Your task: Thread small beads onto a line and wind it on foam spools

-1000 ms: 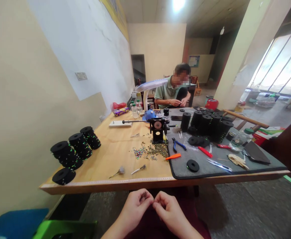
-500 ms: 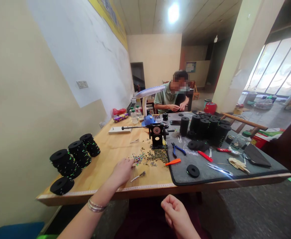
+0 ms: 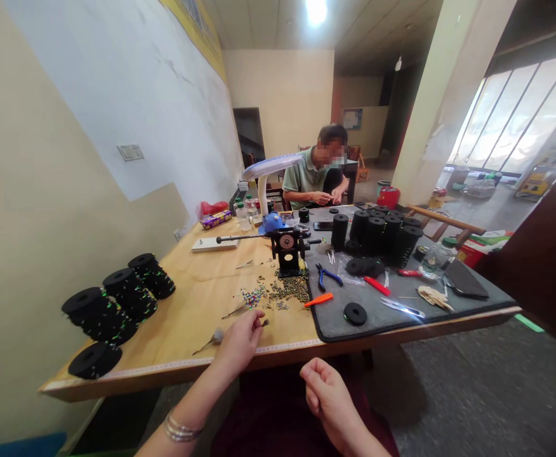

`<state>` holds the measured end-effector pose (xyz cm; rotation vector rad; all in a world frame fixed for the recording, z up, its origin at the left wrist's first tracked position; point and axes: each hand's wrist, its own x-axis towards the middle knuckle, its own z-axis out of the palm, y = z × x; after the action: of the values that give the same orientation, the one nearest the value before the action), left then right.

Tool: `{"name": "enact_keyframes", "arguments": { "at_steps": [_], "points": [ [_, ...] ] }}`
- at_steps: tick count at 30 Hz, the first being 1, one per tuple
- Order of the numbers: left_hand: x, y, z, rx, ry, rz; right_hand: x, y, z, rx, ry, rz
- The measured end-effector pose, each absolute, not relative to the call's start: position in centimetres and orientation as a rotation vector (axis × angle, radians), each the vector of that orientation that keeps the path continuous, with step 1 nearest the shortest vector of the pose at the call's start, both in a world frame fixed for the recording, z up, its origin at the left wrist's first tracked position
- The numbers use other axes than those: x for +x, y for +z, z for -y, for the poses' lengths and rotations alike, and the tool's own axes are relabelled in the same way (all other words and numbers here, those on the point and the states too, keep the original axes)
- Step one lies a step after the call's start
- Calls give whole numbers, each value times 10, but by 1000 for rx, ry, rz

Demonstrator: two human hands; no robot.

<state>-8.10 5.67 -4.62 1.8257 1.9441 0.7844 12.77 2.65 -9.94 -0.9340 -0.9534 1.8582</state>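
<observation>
My left hand [image 3: 242, 339] is over the wooden table near its front edge, fingers bent and closed on a thin white-stemmed bundle whose dark tufted tip [image 3: 265, 322] pokes out past the fingertips; the rest is hidden. Similar bundles lie to its left, one with a grey tuft [image 3: 218, 334]. Just beyond the hand are a pile of small multicoloured beads [image 3: 253, 296] and a wider scatter of brass-coloured pieces [image 3: 290, 289]. My right hand [image 3: 323, 387] is above my lap in front of the table, its fingers curled in a pinch; anything inside them is hidden.
A black hand-cranked machine [image 3: 288, 249] stands behind the beads, beside a blue-based lamp [image 3: 272, 222]. Black foam spools [image 3: 90, 360] are at the left. Pliers [image 3: 328, 276], an orange-handled tool [image 3: 319, 299], tweezers [image 3: 402, 309] and more spools lie on the grey mat [image 3: 335, 327]. A person [image 3: 309, 174] sits opposite.
My left hand has moved from the bead pile toward the table's front edge, onto the white-stemmed bundle. Bundles formerly behind it now show. The right hand stays closed; the view has shifted slightly.
</observation>
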Motion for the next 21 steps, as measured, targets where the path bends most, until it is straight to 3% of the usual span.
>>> {"name": "enact_keyframes", "arguments": {
  "at_steps": [4, 10, 21],
  "points": [
    [-56, -57, -24, 1569, 922, -1718, 127, -95, -24, -943, 1826, 996],
    [-21, -70, 17, 689, 1157, -1211, 126, -93, -21, -970, 1791, 1126],
    [-7, -77, 20, 799, 1170, -1279, 123, -98, -19, -1100, 1681, 1272]
  ]
}}
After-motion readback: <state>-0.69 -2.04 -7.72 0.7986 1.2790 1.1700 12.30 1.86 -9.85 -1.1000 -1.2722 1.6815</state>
